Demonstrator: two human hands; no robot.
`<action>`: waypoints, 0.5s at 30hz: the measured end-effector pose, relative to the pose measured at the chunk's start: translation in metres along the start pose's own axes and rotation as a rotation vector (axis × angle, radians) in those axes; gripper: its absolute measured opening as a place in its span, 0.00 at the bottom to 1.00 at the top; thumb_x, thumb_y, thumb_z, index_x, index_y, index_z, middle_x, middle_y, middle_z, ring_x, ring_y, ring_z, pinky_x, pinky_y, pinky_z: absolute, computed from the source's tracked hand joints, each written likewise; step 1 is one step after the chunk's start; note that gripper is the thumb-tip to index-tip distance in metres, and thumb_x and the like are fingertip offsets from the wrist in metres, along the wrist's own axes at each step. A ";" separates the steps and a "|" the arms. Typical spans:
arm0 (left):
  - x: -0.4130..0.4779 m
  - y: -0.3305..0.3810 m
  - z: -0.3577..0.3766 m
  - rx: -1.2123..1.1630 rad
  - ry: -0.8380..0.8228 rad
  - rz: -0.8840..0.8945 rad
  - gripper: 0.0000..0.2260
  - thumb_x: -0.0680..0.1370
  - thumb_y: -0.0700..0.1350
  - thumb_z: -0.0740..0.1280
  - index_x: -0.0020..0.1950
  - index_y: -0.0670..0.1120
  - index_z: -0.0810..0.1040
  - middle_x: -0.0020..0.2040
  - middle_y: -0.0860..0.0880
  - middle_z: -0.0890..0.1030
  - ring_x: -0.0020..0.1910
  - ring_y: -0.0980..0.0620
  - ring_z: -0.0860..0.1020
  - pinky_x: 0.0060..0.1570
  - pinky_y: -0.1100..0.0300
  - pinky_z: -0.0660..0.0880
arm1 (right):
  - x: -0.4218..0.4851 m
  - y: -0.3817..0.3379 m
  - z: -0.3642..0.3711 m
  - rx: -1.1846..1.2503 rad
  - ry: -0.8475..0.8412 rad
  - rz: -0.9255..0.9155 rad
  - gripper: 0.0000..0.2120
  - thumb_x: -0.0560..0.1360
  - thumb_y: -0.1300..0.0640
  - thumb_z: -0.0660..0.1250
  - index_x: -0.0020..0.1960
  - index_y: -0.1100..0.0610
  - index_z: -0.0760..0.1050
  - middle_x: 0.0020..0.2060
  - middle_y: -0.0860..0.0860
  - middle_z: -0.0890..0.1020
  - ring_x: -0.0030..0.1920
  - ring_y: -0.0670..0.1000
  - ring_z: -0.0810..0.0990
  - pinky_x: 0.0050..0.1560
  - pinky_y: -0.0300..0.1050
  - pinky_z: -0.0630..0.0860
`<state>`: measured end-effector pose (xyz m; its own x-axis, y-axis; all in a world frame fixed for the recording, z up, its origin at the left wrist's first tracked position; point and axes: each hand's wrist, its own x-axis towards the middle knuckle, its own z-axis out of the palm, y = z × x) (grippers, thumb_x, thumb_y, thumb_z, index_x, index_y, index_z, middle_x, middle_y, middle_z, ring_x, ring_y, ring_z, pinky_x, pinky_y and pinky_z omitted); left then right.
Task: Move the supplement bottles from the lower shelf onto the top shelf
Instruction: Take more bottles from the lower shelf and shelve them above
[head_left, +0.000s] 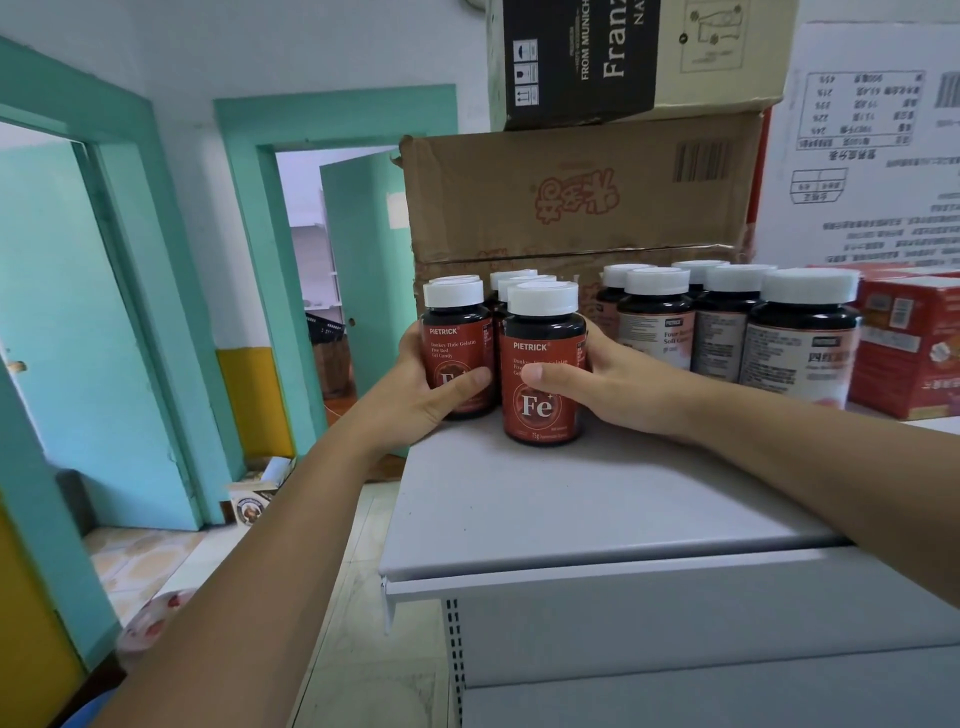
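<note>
Forearms (249, 545) extended, left grip (415, 387) and right grip (613, 387) clasp bottles (540, 415).

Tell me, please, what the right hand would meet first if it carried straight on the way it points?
Probably the neighbouring red-label bottle gripped by the left hand; the right hand grips the front bottle, which would bump it first. Depth is unclear.

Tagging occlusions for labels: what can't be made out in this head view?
- Whether bottles remain on the lower shelf: hidden under the top shelf.
- Rear red-label bottles: only caps show behind the two gripped Fe bottles; count unclear.
- Left hand, right hand: fingers hidden behind those.
- Pale-label bottles: print too small.
</note>
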<state>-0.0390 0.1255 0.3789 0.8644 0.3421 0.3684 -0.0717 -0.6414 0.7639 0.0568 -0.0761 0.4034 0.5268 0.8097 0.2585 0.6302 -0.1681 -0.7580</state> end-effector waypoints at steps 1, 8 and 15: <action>0.000 0.000 0.000 -0.004 0.007 -0.002 0.41 0.71 0.60 0.68 0.79 0.52 0.52 0.64 0.56 0.72 0.51 0.69 0.72 0.49 0.70 0.70 | 0.000 0.000 0.000 -0.010 -0.001 0.000 0.48 0.63 0.34 0.68 0.77 0.41 0.50 0.59 0.33 0.72 0.59 0.36 0.73 0.63 0.39 0.67; 0.002 0.000 0.003 -0.057 0.032 -0.009 0.43 0.67 0.63 0.67 0.78 0.52 0.56 0.65 0.54 0.73 0.56 0.61 0.75 0.62 0.59 0.71 | 0.000 0.001 0.001 -0.014 0.010 0.001 0.45 0.71 0.42 0.71 0.78 0.44 0.48 0.59 0.34 0.71 0.59 0.36 0.72 0.61 0.36 0.66; 0.009 0.039 -0.033 0.033 0.150 0.026 0.37 0.77 0.68 0.57 0.80 0.51 0.58 0.75 0.52 0.67 0.66 0.57 0.69 0.66 0.56 0.65 | 0.001 0.003 -0.001 -0.003 0.009 0.002 0.43 0.71 0.43 0.71 0.77 0.43 0.49 0.54 0.29 0.70 0.52 0.30 0.72 0.56 0.33 0.67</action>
<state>-0.0500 0.1261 0.4297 0.7784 0.4223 0.4645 -0.0743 -0.6728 0.7361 0.0604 -0.0762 0.4020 0.5332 0.8043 0.2622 0.6307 -0.1714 -0.7569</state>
